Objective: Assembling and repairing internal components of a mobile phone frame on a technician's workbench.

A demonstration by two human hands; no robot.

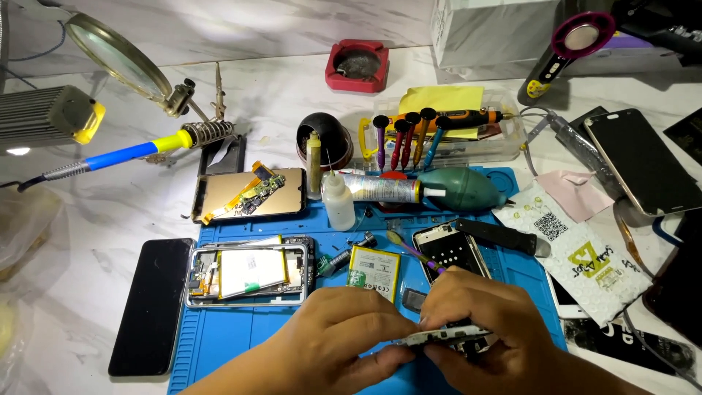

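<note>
My left hand [333, 336] and my right hand [490, 318] meet low over the blue work mat [219, 336]. Together they pinch a thin white phone frame [446, 337] held edge-on between the fingertips. Just beyond my right hand lies a white phone front panel [447, 249] with a purple-tipped tool [409, 249] across it. A small yellow battery [374, 271] rests on the mat ahead of my left hand. To the left sits an opened phone body [248, 272] with its insides showing.
A black phone screen [151, 303] lies off the mat's left edge. Farther back are a display panel with flex cables [252, 192], a white squeeze bottle [338, 201], a teal air blower [457, 190], a screwdriver rack [406, 135], a soldering iron [124, 153], a magnifier [121, 55] and a red ashtray [357, 66]. Phones and a white packet [585, 256] crowd the right.
</note>
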